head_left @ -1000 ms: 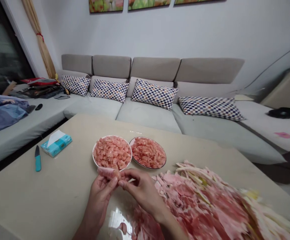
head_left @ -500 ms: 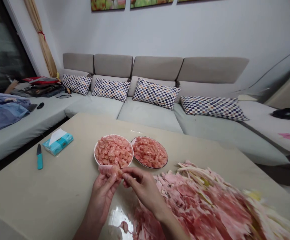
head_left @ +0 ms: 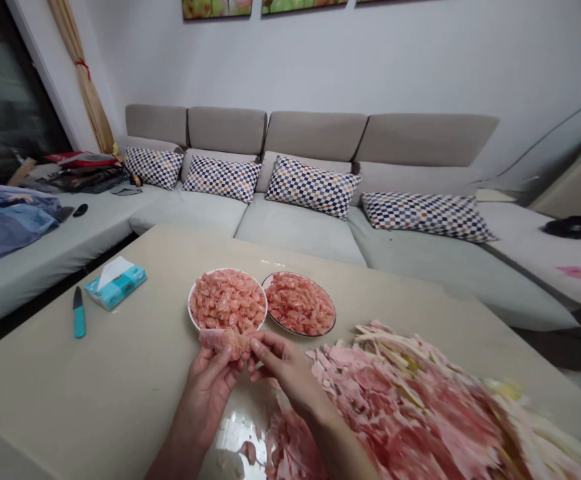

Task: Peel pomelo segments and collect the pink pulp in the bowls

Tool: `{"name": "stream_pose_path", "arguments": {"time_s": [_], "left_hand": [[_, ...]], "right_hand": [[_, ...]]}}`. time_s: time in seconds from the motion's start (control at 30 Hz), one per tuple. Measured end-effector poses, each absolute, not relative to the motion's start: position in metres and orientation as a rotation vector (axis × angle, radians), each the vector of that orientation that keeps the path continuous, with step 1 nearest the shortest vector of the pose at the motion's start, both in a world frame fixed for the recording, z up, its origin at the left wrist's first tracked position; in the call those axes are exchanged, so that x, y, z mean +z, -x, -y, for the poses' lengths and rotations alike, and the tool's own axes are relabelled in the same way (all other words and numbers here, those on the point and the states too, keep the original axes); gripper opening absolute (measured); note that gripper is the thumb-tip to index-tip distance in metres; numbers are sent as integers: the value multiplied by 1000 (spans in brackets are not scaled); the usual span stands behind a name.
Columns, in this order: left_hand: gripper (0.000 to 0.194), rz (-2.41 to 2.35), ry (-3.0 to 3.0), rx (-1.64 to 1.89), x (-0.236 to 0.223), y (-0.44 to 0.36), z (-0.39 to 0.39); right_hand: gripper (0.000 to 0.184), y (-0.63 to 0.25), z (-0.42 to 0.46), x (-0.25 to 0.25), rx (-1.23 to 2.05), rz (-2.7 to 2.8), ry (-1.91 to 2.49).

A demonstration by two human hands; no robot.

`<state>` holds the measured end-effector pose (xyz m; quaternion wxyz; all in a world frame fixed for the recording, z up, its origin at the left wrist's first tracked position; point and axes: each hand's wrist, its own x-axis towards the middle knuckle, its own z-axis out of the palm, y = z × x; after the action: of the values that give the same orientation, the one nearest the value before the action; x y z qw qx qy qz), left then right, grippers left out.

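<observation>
My left hand (head_left: pixel 213 373) grips a pink pomelo segment (head_left: pixel 235 344), thumb on top, with pale membrane sticking out to the left. My right hand (head_left: pixel 283 367) pinches the right end of the same segment between thumb and fingertips. Just beyond them stands a white bowl (head_left: pixel 190 313) heaped with pink pomelo flesh (head_left: pixel 227 298). A dark-rimmed plate (head_left: pixel 334 319) of more flesh touches or nearly touches it on the right. Beside and under my right forearm spreads a big pile of pink membranes and whitish peel (head_left: pixel 395 400).
On the table (head_left: pixel 110 380) at left lie a knife with a turquoise handle (head_left: pixel 79 321) and a blue tissue pack (head_left: pixel 120 288). Small scraps (head_left: pixel 249 452) lie near my forearms. Behind the table runs a grey sofa (head_left: pixel 295 237) with several checkered cushions (head_left: pixel 313 187).
My right hand has shifted slightly right along the segment, and more of the pink flesh shows between my hands. My left hand stays nearly in place.
</observation>
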<state>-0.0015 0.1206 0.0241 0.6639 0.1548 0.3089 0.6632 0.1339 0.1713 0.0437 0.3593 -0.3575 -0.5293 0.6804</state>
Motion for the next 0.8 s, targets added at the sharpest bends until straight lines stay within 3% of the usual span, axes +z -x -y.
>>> {"name": "stream_pose_path", "arguments": {"time_s": [0.3,0.6,0.8], "left_hand": [[29,-782,-403,1535,26,1,-121],[24,-742,-398,1560,26,-1,-119],[23,-760,-281,1625,28,3,-122]], "right_hand": [[32,-134,-167,47,1472,1531,1019],[37,-134,-172,40,1748,1194,953],[31,-136,-177,37,1660,1085,934]]}}
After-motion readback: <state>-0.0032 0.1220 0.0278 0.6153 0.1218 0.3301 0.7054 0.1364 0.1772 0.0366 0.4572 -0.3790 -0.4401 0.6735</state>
